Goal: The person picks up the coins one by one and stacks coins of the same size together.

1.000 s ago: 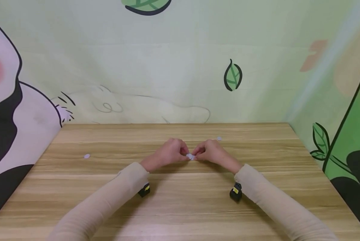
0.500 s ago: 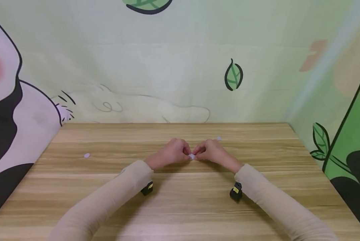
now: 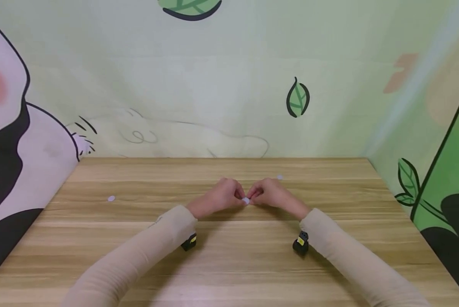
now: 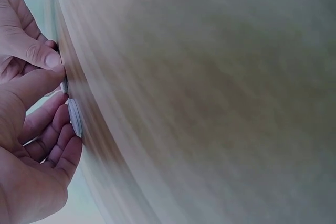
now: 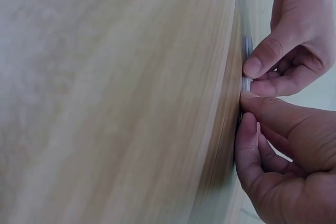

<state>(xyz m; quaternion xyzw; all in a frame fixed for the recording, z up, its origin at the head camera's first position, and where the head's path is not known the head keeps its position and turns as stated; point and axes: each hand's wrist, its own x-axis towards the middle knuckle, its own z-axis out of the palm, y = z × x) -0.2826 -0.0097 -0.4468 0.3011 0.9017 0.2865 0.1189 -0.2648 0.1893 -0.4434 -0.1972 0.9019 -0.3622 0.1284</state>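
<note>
A small pale round disc (image 3: 246,200) shows between the fingertips of both hands, at the far middle of the table. My left hand (image 3: 225,194) pinches it from the left, thumb and fingers curled. From the other side my right hand (image 3: 267,192) pinches at its edge with thumb and finger. In the right wrist view the disc (image 5: 246,84) is seen edge-on, and the thumbs nearly meet. A second disc (image 4: 75,118) appears beside the left hand's fingers in the left wrist view; I cannot tell whether it is held. Fingers hide part of both.
One pale disc (image 3: 111,198) lies flat on the wooden table (image 3: 229,264) at the left. Another disc (image 3: 280,177) lies behind the right hand, near the back edge. A printed cloth wall (image 3: 221,94) rises behind the table.
My left hand has shifted slightly right, toward the right hand. Less of the pale discs shows between the fingertips. The right hand stays almost where it was, and the lying discs have not moved.
</note>
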